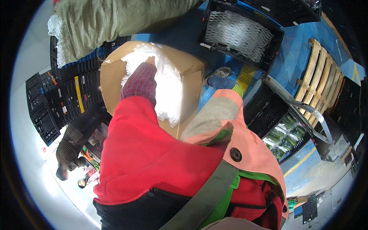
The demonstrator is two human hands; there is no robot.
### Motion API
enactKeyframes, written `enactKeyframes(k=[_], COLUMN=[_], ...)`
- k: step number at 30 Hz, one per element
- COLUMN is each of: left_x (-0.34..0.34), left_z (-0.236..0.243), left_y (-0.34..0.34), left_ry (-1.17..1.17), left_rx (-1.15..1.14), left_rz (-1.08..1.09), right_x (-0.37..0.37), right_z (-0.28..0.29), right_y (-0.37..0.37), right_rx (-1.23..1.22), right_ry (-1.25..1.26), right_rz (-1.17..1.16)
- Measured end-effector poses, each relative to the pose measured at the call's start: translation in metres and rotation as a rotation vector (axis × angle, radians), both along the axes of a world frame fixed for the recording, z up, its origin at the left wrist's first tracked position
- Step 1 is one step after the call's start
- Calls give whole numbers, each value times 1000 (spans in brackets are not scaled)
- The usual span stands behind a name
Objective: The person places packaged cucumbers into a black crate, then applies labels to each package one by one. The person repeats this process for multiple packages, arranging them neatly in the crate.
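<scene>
At approx. 11 o'clock from the worker, an open cardboard box (193, 76) stands, full of soft white material (168, 92). L arm, red sleeve w/ striped cuff (140, 82), reaches over the rim; L hand (151, 60) is down in the white stuff, fingers mostly hidden, so can't tell how far open or if it's got hold of any. R hand's out of view, state unknown. Pale green sack (115, 25) just beyond box, also 11 o'clock. Black crate (273, 53) w/ white mesh (237, 36) at 1, wooden pallet (320, 71) at 2, stacked black crates (69, 99) at 9, co-worker (73, 143) approx. 8.
</scene>
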State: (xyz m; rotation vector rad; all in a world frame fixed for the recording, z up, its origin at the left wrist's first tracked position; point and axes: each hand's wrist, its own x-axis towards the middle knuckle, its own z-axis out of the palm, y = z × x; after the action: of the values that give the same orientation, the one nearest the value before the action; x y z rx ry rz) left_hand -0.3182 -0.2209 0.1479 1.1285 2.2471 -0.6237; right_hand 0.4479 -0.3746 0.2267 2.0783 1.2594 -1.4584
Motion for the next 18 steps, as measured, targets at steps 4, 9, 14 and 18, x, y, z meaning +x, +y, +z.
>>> enactKeyframes(k=[4, 9, 14, 18], left_x=[-20, -72, -139, -160], left_z=[50, 138, 229, 303], left_y=[-53, -164, -255, -199], left_ry=[86, 222, 311, 278], left_rx=[-151, -244, -425, -544], left_rz=[204, 382, 422, 211], right_x=[-3, -5, -3, -5], right_z=[0, -8, -25, -35], right_y=[6, 10, 6, 2], right_rx=[-10, -6, 45, 163], right_ry=[23, 68, 127, 241], right_rz=[-7, -26, -76, -162])
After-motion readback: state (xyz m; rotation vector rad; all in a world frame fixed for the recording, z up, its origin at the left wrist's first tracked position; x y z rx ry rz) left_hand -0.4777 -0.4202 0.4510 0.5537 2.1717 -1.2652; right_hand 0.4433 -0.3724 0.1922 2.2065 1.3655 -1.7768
